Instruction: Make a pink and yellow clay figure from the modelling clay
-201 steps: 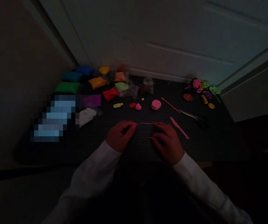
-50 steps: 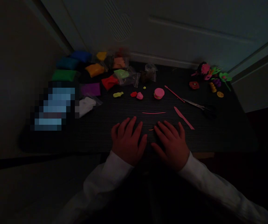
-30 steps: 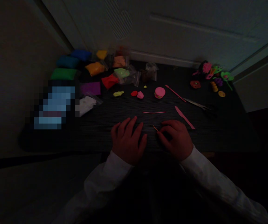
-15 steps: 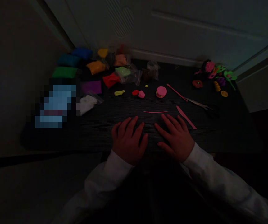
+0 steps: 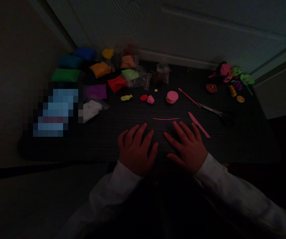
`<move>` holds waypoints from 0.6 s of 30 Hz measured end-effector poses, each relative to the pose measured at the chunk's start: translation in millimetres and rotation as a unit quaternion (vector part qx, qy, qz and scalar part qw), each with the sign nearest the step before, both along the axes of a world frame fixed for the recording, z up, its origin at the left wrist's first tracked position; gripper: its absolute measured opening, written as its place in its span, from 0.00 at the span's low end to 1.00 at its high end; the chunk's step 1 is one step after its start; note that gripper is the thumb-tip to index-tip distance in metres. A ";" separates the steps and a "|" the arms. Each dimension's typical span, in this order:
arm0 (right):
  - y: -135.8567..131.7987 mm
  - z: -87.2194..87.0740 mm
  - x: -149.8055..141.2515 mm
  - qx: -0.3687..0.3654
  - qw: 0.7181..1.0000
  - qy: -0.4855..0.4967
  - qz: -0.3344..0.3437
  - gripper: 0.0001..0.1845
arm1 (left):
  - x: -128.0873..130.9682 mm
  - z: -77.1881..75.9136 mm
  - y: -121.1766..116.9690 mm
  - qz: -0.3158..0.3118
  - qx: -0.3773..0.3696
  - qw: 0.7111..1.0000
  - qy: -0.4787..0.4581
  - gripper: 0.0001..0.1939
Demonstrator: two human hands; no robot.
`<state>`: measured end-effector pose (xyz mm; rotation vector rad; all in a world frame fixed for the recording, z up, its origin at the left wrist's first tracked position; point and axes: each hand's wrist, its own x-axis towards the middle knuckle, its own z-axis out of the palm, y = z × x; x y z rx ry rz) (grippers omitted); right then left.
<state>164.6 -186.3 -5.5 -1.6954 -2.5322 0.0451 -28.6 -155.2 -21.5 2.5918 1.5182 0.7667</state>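
Observation:
My left hand (image 5: 137, 149) lies palm down with fingers spread at the near edge of the dark table (image 5: 95, 142). Beside it my right hand (image 5: 189, 146) rests the same way, and both are without anything in them. Just beyond the fingertips lies a thin pink clay strand (image 5: 166, 119). A pink plastic knife (image 5: 199, 124) is to the right, close to my right hand's fingers. Farther back are a round pink clay piece with a yellowish layer (image 5: 172, 97), a pink lump (image 5: 150, 99), a red lump (image 5: 143, 98), a yellow piece (image 5: 126, 98) and a tiny yellow ball (image 5: 156, 90).
Several coloured clay packets, among them a purple one (image 5: 96, 91) and a white one (image 5: 91, 110), cover the back left. A blurred-out bright screen (image 5: 58, 111) lies at left. Right of centre are a pink stick tool (image 5: 189, 98), scissors (image 5: 211, 109) and several clay figures (image 5: 224, 70).
Both hands stay almost still, spread on the table. The view has shifted very slightly, and no object has been moved.

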 end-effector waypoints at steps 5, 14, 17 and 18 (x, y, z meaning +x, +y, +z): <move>0.2 -0.3 -0.2 0.007 1.000 0.021 0.021 0.34 | -0.1 0.1 0.5 -0.003 -0.001 1.000 -0.003 0.19; 0.7 -0.5 -1.2 0.004 1.000 0.026 0.003 0.32 | -0.4 0.1 -0.5 -0.004 -0.009 1.000 -0.004 0.19; 1.0 -0.7 -2.1 -0.003 0.999 0.027 0.025 0.32 | -0.2 0.4 -0.3 -0.003 -0.009 1.000 0.000 0.19; 1.3 -0.6 -2.5 -0.003 0.999 0.026 0.019 0.32 | -0.1 0.5 -0.2 -0.002 -0.009 1.000 0.002 0.19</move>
